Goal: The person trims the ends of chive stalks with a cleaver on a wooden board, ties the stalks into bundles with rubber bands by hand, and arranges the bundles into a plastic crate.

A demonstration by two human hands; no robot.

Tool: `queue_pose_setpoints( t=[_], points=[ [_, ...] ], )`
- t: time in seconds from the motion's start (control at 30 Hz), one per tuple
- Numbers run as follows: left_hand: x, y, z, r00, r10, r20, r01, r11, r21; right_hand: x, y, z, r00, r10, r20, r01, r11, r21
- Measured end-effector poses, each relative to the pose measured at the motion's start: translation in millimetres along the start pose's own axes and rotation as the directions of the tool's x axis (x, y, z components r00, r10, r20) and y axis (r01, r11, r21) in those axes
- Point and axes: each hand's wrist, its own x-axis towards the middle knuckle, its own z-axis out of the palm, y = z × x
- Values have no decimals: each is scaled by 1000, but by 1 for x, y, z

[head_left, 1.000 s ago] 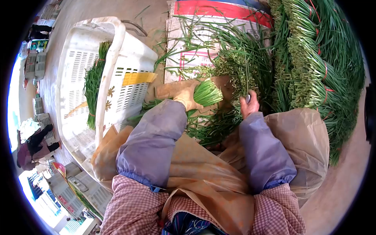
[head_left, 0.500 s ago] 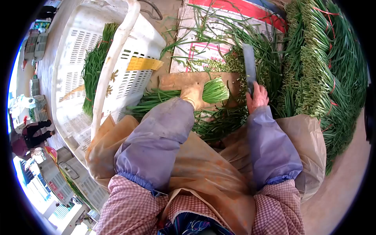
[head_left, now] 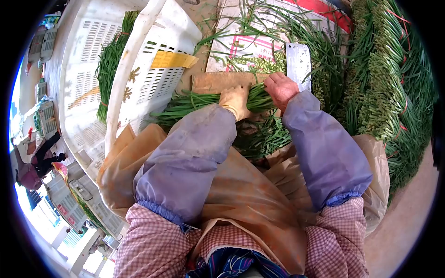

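Note:
My gloved left hand (head_left: 235, 101) is wrapped round a bundle of green stalks (head_left: 189, 104), whose leaves trail to the left beside a wooden board (head_left: 215, 82). At the cut end of the bundle is my bare right hand (head_left: 281, 91), its fingers curled by the stalks. A wide metal cleaver (head_left: 299, 65) points away from me at that hand, blade flat; its handle is hidden under the palm. Loose leaves and cut ends (head_left: 265, 139) lie round the board.
At the left stands a white plastic crate (head_left: 153, 88) with a tied bundle (head_left: 113, 65) inside. Tied bundles are heaped (head_left: 382, 78) at the right. A printed sack (head_left: 245, 46) lies beyond the board. A person (head_left: 37, 162) is at the far left.
My right hand has moved left to the bundle's cut end, and the cleaver now shows its broad face. The crate and bundles sit slightly differently in view as the camera has shifted.

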Motion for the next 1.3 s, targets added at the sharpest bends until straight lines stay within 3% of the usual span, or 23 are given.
queue_pose_setpoints(
  t=[0.1,0.2,0.23,0.27,0.3,0.33,0.5,0.53,0.57,0.6,0.63,0.7,0.73,0.77,0.8,0.87,0.93,1.0,1.03,1.13,1.17,1.27,1.3],
  points=[
    [-2,-2,-1,1000,13,-6,-13,1000,-4,2,-3,-20,984,-32,176,67,978,-197],
    [-1,-7,0,999,40,-1,-40,999,10,-9,28,-38,921,247,300,-180,956,-233],
    [-1,-7,0,999,37,-6,-37,999,5,-26,73,-33,981,176,86,-151,959,-241],
    [-1,-6,0,999,33,-9,-33,999,0,-47,146,-19,930,-73,-361,-16,972,-236],
    [-1,-6,2,999,29,-13,-29,1000,-4,-49,114,-83,915,312,-257,-396,820,-413],
    [-1,-8,3,999,40,-19,-40,999,-6,-64,155,-93,740,476,-475,-581,808,-96],
    [6,-15,1,997,80,22,-77,991,-105,-96,141,-199,518,512,-685,-783,606,-139],
    [-3,-17,-19,992,118,54,-105,974,-202,-88,144,-190,558,550,-621,-779,606,-163],
    [-17,-17,-39,990,128,63,-106,955,-278,-106,217,-137,747,48,-663,-500,699,-512],
    [-2,-27,-10,983,163,-88,-182,936,-300,-108,223,-101,779,172,-602,-541,669,-509],
    [4,-32,-9,976,188,-112,-215,923,-319,-110,223,-60,810,80,-582,-416,777,-473],
    [8,-22,-18,893,307,-330,-433,786,-440,-99,152,-45,882,384,-272,-416,907,-70],
    [23,-15,-17,947,149,-283,-273,840,-470,-92,141,-29,869,448,-209,-435,894,109],
    [7,-8,-46,956,95,-279,-228,838,-496,-80,121,-26,856,493,-153,-367,790,492],
    [-6,8,-75,962,50,-267,-189,830,-525,-70,102,-24,854,516,-67,-268,547,793],
    [-28,28,-116,953,28,-303,-226,734,-641,-45,28,-56,902,308,-303,125,484,866],
    [-50,46,-148,916,77,-394,-369,546,-752,-21,-18,-80,869,268,-415,268,450,852],
    [-61,59,-164,855,182,-486,-518,230,-824,-12,-70,-118,808,246,-535,403,433,807],
    [-70,65,-174,830,257,-494,-531,96,-842,-18,-68,-122,803,256,-538,378,479,792],
    [-100,83,-190,769,271,-578,-598,-14,-802,-46,-58,-123,814,302,-497,239,606,759],
    [-132,90,-200,755,275,-595,-588,-116,-800,-54,-60,-123,853,276,-442,217,583,783],
    [-199,95,-209,794,120,-596,-601,5,-799,-81,-84,-121,903,288,-318,144,493,858],
    [-198,94,-201,684,198,-702,-682,-168,-712,-84,-92,-120,886,333,-322,151,450,880]
  ],
)
